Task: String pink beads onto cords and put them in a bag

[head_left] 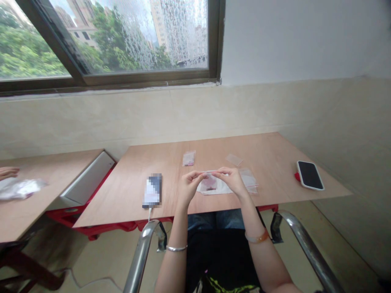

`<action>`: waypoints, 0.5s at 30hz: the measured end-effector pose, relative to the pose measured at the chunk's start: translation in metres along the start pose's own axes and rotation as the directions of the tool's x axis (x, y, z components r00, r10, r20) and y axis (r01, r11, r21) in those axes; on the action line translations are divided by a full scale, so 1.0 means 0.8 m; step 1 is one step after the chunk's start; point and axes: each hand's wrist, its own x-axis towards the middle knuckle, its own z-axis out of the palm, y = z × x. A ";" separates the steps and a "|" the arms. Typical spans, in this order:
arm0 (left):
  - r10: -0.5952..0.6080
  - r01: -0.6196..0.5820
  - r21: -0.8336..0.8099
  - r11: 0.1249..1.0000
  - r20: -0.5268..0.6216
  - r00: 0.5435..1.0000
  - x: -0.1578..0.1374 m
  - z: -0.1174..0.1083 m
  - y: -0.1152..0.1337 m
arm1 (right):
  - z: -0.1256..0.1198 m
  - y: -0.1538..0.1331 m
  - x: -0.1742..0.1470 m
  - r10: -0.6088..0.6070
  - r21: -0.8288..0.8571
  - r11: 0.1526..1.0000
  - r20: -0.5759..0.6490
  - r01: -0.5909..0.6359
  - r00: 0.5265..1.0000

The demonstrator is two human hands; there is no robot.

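My left hand [190, 185] and my right hand [232, 181] are raised together over the near edge of the wooden table [275, 162]. Between their fingertips they pinch the top edge of a small clear plastic bag [209, 182] with something pinkish-red inside. Under and just beyond my hands lie more clear bags [249, 181] in a loose pile. A filled small bag [188, 158] and an empty one [234, 159] lie farther back on the table.
A phone on a white cable [152, 190] lies left of my hands. Another phone [310, 175] rests near the right edge beside a small red item. On a second table to the left, another person's hand [8, 172] rests by clear bags [18, 188]. Chrome chair arms [143, 248] flank my lap.
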 end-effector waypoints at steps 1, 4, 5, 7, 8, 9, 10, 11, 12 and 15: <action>-0.010 0.009 -0.033 0.999 -0.011 1.000 0.002 -0.001 -0.005 | 0.004 0.003 0.003 0.026 0.027 0.999 -0.015 -0.026 1.000; -0.061 0.061 -0.161 0.985 0.006 0.998 0.008 -0.003 -0.022 | 0.015 0.012 0.018 0.089 0.102 0.991 -0.066 -0.081 0.994; -0.082 0.085 -0.195 0.977 0.026 0.996 0.010 -0.004 -0.028 | 0.018 0.015 0.024 0.094 0.116 0.990 -0.086 -0.084 0.992; -0.122 0.131 -0.223 0.966 0.057 0.991 0.014 -0.006 -0.041 | 0.022 0.022 0.038 0.094 0.138 0.987 -0.118 -0.077 0.989; -0.135 0.146 -0.222 0.964 0.062 0.989 0.016 -0.007 -0.047 | 0.024 0.025 0.046 0.093 0.156 0.985 -0.125 -0.073 0.988; -0.142 0.151 -0.214 0.965 0.060 0.988 0.019 -0.008 -0.053 | 0.026 0.029 0.054 0.093 0.178 0.982 -0.125 -0.069 0.988; -0.138 0.147 -0.206 0.968 0.054 0.989 0.022 -0.010 -0.059 | 0.028 0.034 0.062 0.093 0.205 0.977 -0.122 -0.067 0.988; -0.127 0.133 -0.201 0.971 0.043 0.991 0.027 -0.012 -0.065 | 0.031 0.039 0.070 0.093 0.229 0.971 -0.117 -0.064 0.989; -0.110 0.112 -0.199 0.974 0.022 0.994 0.033 -0.014 -0.072 | 0.034 0.045 0.078 0.094 0.247 0.967 -0.106 -0.065 0.990; -0.086 0.075 -0.188 0.979 -0.051 0.995 0.059 -0.026 -0.093 | 0.045 0.066 0.100 0.147 0.247 0.960 -0.042 -0.132 0.988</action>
